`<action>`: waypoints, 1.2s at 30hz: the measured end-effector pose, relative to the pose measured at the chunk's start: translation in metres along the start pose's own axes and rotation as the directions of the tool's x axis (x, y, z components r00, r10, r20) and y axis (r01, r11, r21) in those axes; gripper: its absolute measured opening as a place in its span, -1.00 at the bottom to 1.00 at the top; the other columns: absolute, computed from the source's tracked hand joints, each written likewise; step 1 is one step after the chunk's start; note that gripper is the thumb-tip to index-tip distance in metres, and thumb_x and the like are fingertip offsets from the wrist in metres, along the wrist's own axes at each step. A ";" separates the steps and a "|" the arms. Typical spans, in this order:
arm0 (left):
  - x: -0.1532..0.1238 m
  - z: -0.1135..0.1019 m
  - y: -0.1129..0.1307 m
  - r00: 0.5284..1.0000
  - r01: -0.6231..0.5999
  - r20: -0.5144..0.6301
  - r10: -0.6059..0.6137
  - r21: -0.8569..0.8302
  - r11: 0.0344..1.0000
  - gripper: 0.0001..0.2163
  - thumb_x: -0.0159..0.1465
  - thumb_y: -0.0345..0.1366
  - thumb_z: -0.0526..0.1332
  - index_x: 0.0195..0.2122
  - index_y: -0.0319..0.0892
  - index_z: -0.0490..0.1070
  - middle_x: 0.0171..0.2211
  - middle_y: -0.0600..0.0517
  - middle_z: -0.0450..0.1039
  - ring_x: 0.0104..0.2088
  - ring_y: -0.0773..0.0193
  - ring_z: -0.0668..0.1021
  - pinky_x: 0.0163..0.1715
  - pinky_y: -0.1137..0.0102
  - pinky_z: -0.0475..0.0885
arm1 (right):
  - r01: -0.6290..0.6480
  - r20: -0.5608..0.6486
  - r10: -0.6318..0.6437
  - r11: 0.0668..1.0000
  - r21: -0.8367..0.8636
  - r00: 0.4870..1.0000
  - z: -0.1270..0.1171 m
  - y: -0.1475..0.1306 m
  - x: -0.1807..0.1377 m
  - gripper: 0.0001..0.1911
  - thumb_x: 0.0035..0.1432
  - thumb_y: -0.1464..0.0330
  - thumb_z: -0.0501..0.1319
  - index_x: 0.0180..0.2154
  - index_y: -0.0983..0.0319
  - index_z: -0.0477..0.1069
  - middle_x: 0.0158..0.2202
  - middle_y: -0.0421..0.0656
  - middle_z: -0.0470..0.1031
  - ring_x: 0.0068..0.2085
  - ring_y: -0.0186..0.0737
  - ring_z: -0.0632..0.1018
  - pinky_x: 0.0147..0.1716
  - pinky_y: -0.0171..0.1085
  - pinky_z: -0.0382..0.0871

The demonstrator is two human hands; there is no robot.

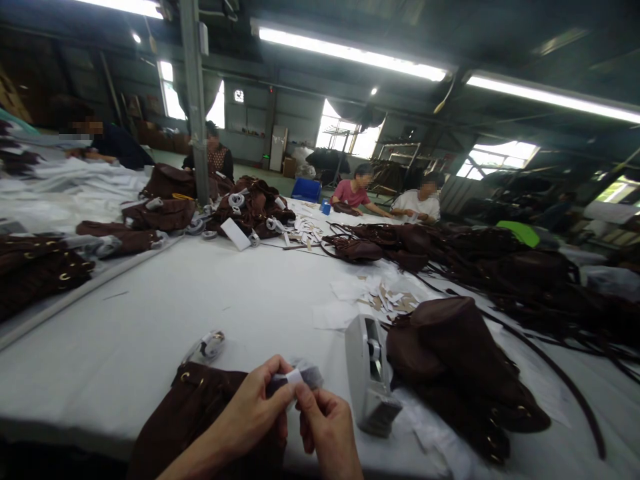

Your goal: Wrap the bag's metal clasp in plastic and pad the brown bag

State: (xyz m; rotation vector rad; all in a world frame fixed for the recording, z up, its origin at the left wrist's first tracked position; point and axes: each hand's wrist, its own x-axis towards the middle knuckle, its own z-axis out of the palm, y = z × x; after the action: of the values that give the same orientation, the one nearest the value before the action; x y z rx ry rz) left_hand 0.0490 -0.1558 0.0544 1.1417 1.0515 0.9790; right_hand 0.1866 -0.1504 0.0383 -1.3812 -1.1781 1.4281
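Left of the tape dispenser (369, 377), a white strip (295, 377) is pinched by the left hand (263, 399) and right hand (326, 420), clear wrap (312, 373) beside it; the dark piece underneath is perhaps a strap. A brown bag (187, 410) is laid left of the dispenser, a second bag (445, 353) right.

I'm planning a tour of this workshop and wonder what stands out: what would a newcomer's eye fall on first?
Probably the left hand and right hand at the front, meeting at a small white strip above a dark brown eyeleted bag. Just right of them stands a pale tape dispenser, with another brown bag slumped beside it. Farther right, a bright green item shows against the long heap of brown bags.
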 end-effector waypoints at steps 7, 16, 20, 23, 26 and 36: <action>0.010 -0.001 -0.008 0.998 0.055 0.014 -0.054 -0.198 0.979 -0.73 0.20 -0.05 0.14 -0.32 -0.17 0.22 -0.78 0.18 0.30 -0.82 0.42 0.31 -0.78 0.60 0.16 | 0.079 0.012 -0.081 0.989 0.124 0.997 0.001 0.000 -0.002 -0.48 -0.13 -0.06 0.26 -0.58 0.31 0.35 -0.79 -0.33 0.19 -0.76 -0.52 0.15 -0.75 -0.44 -0.05; 0.011 0.000 -0.008 0.997 0.081 0.024 -0.077 -0.348 0.934 -0.74 0.18 -0.09 0.19 -0.33 -0.19 0.23 -0.75 0.22 0.24 -0.81 0.48 0.25 -0.79 0.59 0.25 | 0.126 0.036 -0.132 0.984 0.129 0.991 -0.001 -0.003 -0.009 -0.59 -0.04 0.07 0.27 -0.50 0.33 0.42 -0.74 -0.31 0.24 -0.70 -0.48 0.22 -0.68 -0.43 0.08; 0.011 0.001 -0.008 0.997 0.080 0.006 -0.081 -0.291 0.953 -0.72 0.18 -0.06 0.17 -0.33 -0.18 0.22 -0.75 0.20 0.28 -0.81 0.46 0.28 -0.79 0.59 0.23 | 0.115 0.026 -0.118 0.988 0.106 0.993 -0.001 0.002 -0.003 -0.49 -0.06 -0.05 0.22 -0.53 0.32 0.39 -0.77 -0.31 0.22 -0.74 -0.48 0.21 -0.73 -0.43 0.05; 0.011 0.003 -0.009 0.997 0.071 -0.011 -0.075 -0.211 0.975 -0.71 0.19 -0.03 0.15 -0.33 -0.17 0.22 -0.76 0.18 0.31 -0.81 0.43 0.32 -0.78 0.60 0.20 | 0.088 0.005 -0.089 0.994 0.065 0.996 -0.001 0.004 0.000 -0.45 -0.06 -0.10 0.17 -0.59 0.29 0.32 -0.81 -0.33 0.17 -0.77 -0.49 0.17 -0.77 -0.43 -0.02; 0.008 0.005 -0.010 0.998 0.052 -0.026 -0.056 -0.143 0.988 -0.69 0.19 0.00 0.14 -0.31 -0.17 0.22 -0.78 0.17 0.32 -0.81 0.41 0.33 -0.77 0.59 0.20 | 0.085 -0.054 -0.084 0.996 0.005 0.995 -0.001 0.002 0.001 -0.46 -0.07 -0.10 0.18 -0.63 0.26 0.27 -0.83 -0.35 0.12 -0.78 -0.50 0.12 -0.80 -0.42 -0.10; 0.006 0.003 -0.009 0.997 0.073 0.034 -0.067 -0.248 0.966 -0.69 0.19 0.01 0.14 -0.34 -0.16 0.22 -0.81 0.20 0.26 -0.83 0.43 0.31 -0.81 0.62 0.10 | 0.165 -0.080 -0.165 0.986 0.002 0.983 0.005 0.006 0.002 -0.48 -0.07 -0.05 0.22 -0.65 0.28 0.28 -0.78 -0.33 0.13 -0.71 -0.49 0.12 -0.73 -0.41 -0.03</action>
State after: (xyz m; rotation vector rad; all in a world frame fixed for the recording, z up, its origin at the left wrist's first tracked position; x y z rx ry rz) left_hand 0.0543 -0.1519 0.0455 0.9027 0.9134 1.0069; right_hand 0.1818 -0.1507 0.0321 -1.2907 -1.2040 1.2496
